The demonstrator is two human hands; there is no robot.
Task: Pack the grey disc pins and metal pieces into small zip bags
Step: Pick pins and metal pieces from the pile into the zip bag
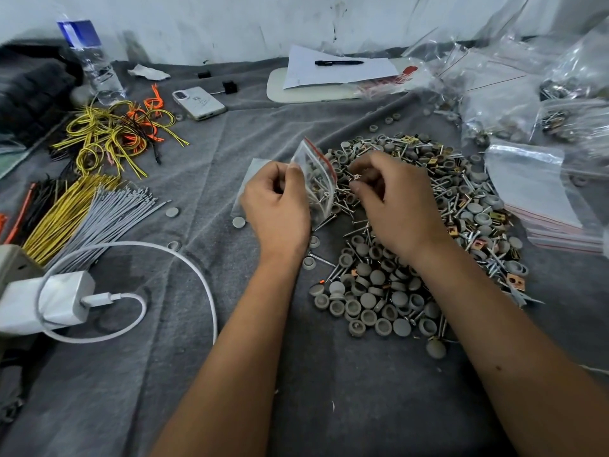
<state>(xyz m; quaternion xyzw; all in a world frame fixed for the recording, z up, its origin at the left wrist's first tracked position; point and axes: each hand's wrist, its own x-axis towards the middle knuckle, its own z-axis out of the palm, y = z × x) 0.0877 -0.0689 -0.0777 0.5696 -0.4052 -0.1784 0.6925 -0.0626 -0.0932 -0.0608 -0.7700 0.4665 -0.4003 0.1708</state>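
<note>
The left hand [275, 206] grips a small zip bag [315, 179] with a red seal strip, holding it upright with its mouth tilted toward the right; screws and grey pieces already lie inside. The right hand [392, 206] has its fingers curled over the bag's mouth, pinching a small metal piece [355, 177] at the fingertips. Both hands hover over the near-left edge of a large pile of grey disc pins, screws and metal clips [428, 232], spread across the right half of the grey blanket [197, 324]. A stack of empty zip bags [540, 199] lies at the blanket's right edge, beside the pile. Filled bags [514, 103] sit toward the far right corner. Bundles of yellow, orange and grey wires [99, 179] lie along the left edge, with a white charger [49, 300] near the front left.
</note>
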